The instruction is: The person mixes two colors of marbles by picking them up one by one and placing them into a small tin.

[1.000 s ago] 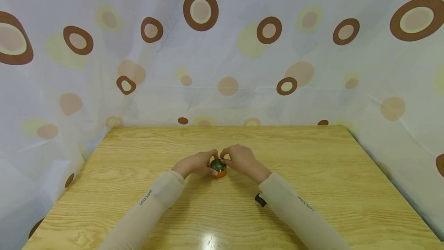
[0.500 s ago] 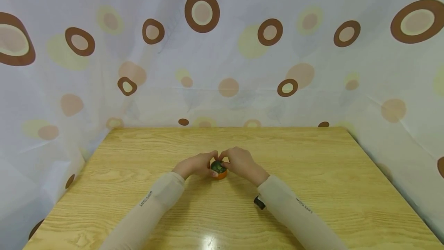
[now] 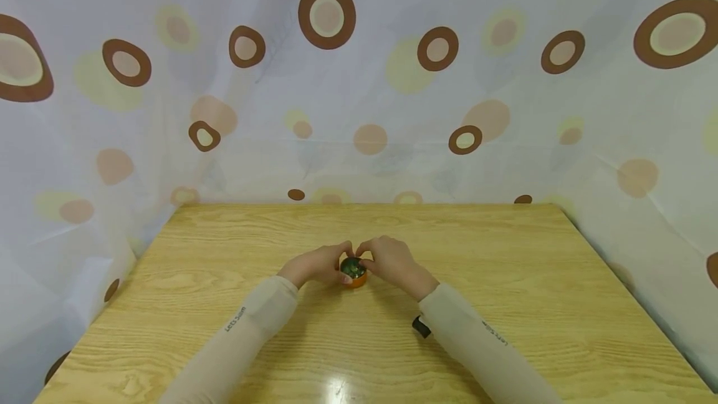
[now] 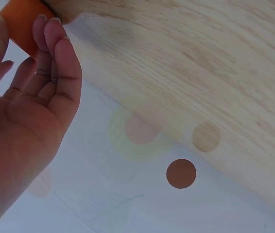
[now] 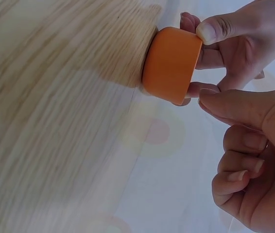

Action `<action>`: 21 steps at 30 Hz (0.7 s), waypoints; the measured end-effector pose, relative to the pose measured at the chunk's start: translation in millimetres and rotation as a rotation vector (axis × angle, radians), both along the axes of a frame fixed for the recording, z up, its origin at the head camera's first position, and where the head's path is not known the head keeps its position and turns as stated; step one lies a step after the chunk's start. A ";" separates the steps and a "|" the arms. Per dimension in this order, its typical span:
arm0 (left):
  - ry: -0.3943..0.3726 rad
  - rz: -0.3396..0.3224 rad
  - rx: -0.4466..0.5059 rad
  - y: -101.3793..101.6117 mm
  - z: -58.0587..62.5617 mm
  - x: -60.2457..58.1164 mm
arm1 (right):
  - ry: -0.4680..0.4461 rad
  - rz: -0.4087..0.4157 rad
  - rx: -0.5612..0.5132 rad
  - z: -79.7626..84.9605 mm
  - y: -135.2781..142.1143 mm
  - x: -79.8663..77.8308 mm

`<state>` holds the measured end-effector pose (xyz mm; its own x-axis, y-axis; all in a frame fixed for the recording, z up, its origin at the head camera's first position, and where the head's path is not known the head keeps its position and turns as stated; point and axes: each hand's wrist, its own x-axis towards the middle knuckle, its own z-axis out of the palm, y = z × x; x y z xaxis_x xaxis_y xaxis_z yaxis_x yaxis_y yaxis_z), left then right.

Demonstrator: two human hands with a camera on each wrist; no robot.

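A small round orange container [image 3: 357, 282] with a dark green, shiny top stands near the middle of the wooden table. My left hand [image 3: 316, 264] grips it from the left, thumb at the front rim and forefinger at the back. In the right wrist view the orange wall [image 5: 170, 64] looks smooth and plain. There, my right hand [image 5: 259, 162] brings thumb and forefinger together at the rim, its other fingers curled in. Whatever lies between those two fingertips is hidden. The left wrist view shows only a corner of the orange container [image 4: 22, 24] beyond my left fingers.
Under my right sleeve [image 3: 477, 335] a small black object [image 3: 421, 327] shows at the cuff. The light wood table [image 3: 224, 229] spreads out on all sides of my hands. A pale curtain [image 3: 359, 98] with brown and yellow circles surrounds its back and sides.
The glare on the container's top fades half a second ago and is back now. My right thumb and forefinger shift slightly at the rim; the left hand keeps its grip.
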<state>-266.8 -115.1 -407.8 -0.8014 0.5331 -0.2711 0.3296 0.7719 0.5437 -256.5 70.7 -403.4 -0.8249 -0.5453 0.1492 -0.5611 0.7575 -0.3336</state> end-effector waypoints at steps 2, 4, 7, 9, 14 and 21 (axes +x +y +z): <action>-0.003 0.003 0.000 0.5 1.1 0.6 | 0.000 -0.007 0.003 0.2 2.5 0.5; -0.003 0.004 -0.001 1.2 1.9 1.4 | 0.001 -0.023 0.012 -0.1 5.6 0.7; -0.002 0.002 0.001 2.0 2.1 2.3 | 0.000 -0.046 0.026 -1.5 10.8 0.4; -0.002 0.000 0.003 2.3 2.3 2.8 | 0.004 -0.058 0.031 -2.0 13.9 0.1; -0.011 -0.002 0.017 1.7 2.1 2.9 | 0.005 -0.051 0.030 -2.0 19.6 0.2; -0.003 -0.049 -0.015 -1.5 -1.0 -0.2 | 0.012 -0.046 0.014 0.2 24.9 2.0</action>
<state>-267.0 -116.5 -408.8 -0.7736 0.5676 -0.2818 0.3656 0.7630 0.5332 -254.5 95.6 -403.2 -0.8471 -0.5093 0.1518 -0.5298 0.7871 -0.3160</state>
